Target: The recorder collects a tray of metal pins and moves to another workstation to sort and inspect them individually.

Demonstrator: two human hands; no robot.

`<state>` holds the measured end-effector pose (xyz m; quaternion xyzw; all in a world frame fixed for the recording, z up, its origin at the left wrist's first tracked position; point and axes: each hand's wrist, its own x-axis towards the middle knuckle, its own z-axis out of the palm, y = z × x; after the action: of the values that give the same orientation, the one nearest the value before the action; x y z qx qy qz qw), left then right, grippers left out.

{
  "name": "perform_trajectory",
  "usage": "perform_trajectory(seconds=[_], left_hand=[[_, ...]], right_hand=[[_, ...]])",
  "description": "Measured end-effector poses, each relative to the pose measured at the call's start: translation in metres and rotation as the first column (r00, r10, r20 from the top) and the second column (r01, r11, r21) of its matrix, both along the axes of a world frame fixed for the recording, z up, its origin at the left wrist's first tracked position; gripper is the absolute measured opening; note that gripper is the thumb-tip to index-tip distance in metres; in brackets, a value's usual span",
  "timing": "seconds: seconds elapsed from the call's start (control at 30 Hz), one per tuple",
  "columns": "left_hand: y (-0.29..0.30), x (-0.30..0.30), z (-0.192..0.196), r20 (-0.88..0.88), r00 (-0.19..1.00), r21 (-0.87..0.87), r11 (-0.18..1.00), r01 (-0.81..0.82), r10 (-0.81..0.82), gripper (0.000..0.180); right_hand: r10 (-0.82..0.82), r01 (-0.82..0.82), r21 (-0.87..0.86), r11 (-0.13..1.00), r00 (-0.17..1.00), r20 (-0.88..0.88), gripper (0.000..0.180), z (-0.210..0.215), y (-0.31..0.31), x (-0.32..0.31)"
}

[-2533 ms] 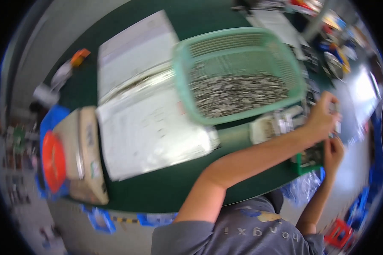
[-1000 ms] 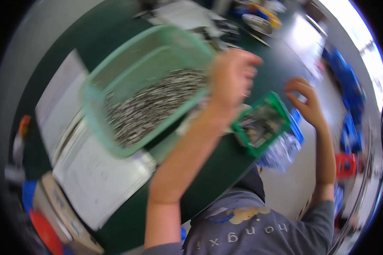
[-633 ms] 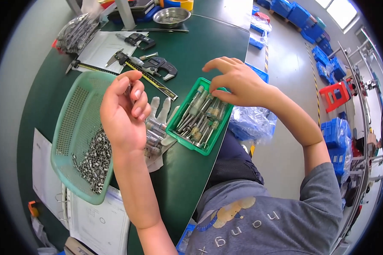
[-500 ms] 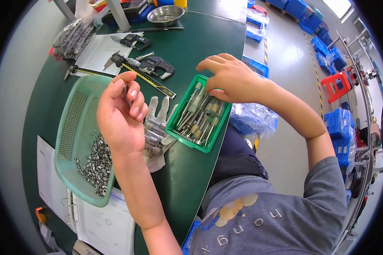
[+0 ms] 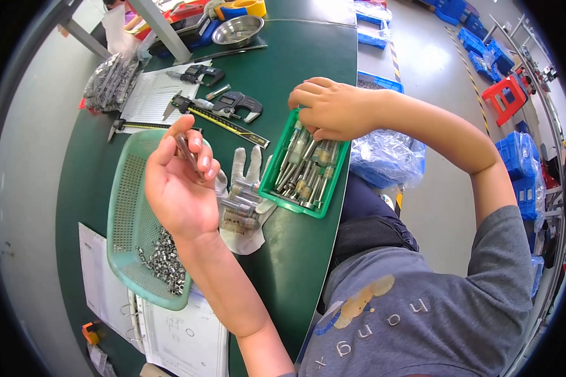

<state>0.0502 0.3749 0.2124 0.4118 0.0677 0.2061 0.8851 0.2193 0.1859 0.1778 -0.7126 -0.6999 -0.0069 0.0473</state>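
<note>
It looks like a factory workshop: 2 digital micrometers [image 5: 231,101] lie at 11 o'clock on the green bench [image 5: 295,63], small metal parts [image 5: 165,264] in a mesh basket [image 5: 127,195] at 8, stacked blue crates [image 5: 517,155] at 3.

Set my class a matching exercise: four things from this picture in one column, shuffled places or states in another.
Things
1. Left hand
2. Right hand
3. White glove
4. Mesh basket

Places and states
A. Under clear tubes
B. Contains small metal parts
C. Grips a slim piece
D. Above one end of the green tray

Pairs: 1-C, 2-D, 3-A, 4-B
</note>
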Motion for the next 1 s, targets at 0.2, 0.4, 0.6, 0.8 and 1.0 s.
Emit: perform_trajectory(seconds=[0.2,0.4,0.6,0.8,1.0], left_hand=[[0.031,-0.025,0.009,0.119,0.985,-0.076,0.990,-0.120,0.129,0.028],[0.049,-0.060,0.022,0.278,0.921,-0.131,0.960,-0.247,0.274,0.019],[0.056,-0.073,0.028,0.352,0.900,-0.181,0.962,-0.203,0.256,0.018],[0.061,-0.097,0.034,0.434,0.834,-0.225,0.938,-0.265,0.340,0.014],[0.068,-0.113,0.036,0.473,0.784,-0.294,0.911,-0.289,0.402,0.013]], right_hand=[[-0.005,0.003,0.066,0.998,1.000,0.027,0.017,0.005,-0.004,-0.005],[-0.018,0.010,0.168,0.986,0.999,0.048,0.009,0.008,-0.002,-0.011],[0.068,-0.061,0.215,0.975,0.997,-0.025,0.017,0.027,0.013,-0.036],[0.243,-0.219,0.128,0.967,0.947,-0.211,0.028,0.023,0.056,-0.080],[0.304,-0.295,0.074,0.953,0.936,-0.177,0.040,0.012,0.077,-0.096]])
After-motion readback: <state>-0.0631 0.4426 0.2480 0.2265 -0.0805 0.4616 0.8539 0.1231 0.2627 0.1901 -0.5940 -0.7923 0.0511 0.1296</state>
